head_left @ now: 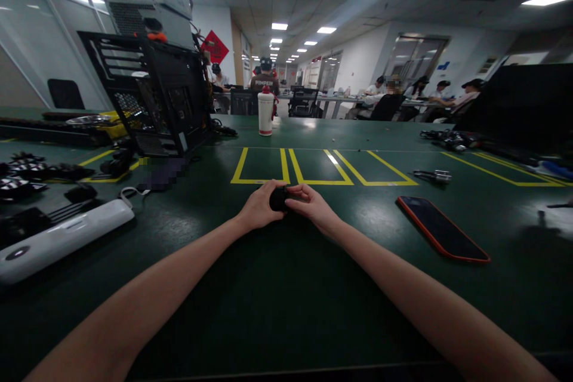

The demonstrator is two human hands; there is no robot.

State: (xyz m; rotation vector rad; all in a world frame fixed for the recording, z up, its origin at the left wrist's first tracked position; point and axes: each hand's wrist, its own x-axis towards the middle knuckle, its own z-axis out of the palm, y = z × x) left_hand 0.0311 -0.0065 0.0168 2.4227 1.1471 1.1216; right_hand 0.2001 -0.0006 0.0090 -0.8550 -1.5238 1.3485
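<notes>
A small black object (278, 199) is held between my two hands, just in front of the yellow tape outlines (320, 182) on the green table (286, 298). My left hand (262, 206) curls its thumb and fingers around the object's left side. From the right, my right hand (311, 206) pinches it with thumb and fingertips. The object is too dark and too much covered for its shape to be made out.
A phone with an orange edge (443, 230) lies at the right, beyond it a small metal part (433, 176). A white device (67, 239), black parts and a computer case (165, 95) fill the left. A white bottle (265, 112) stands behind. People sit farther back.
</notes>
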